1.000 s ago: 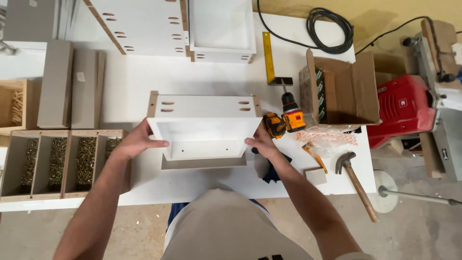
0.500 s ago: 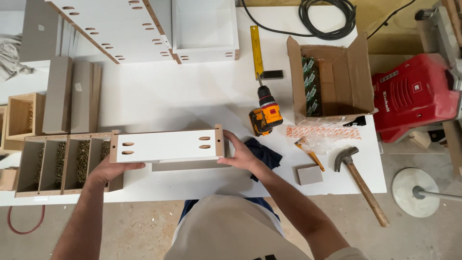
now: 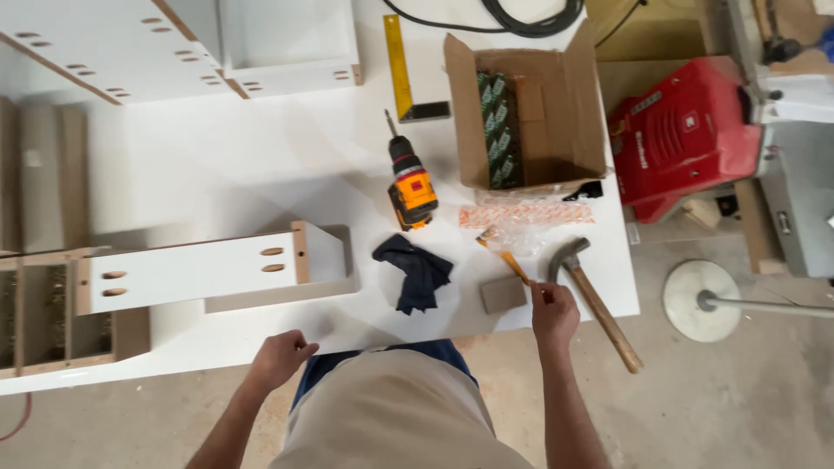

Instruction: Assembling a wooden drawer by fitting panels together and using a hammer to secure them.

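Note:
A white drawer box (image 3: 187, 274) stands on its side on the white worktable (image 3: 217, 174), with nobody holding it. My left hand (image 3: 278, 358) hovers empty at the table's front edge, just below the box, fingers loosely bent. Over at the right, my right hand (image 3: 554, 314) pinches the near end of a thin orange-handled tool (image 3: 511, 263). Right beside that hand lie a small brown block (image 3: 503, 295) and a wooden-handled hammer (image 3: 599, 304). A dark blue cloth (image 3: 417, 274) lies between the box and the block.
An orange cordless drill (image 3: 411, 187), a yellow square (image 3: 400, 69) and an open cardboard box (image 3: 521, 113) sit further back. A clear bag of orange parts (image 3: 530, 215) lies by the box. A wooden compartment tray (image 3: 43, 313) is at left, white panels at back, a red machine (image 3: 686, 135) off the table at right.
Both hands have let go of the white drawer box, which now rests on its side. My right hand moved right to the orange-handled tool; my left drew back to the table edge.

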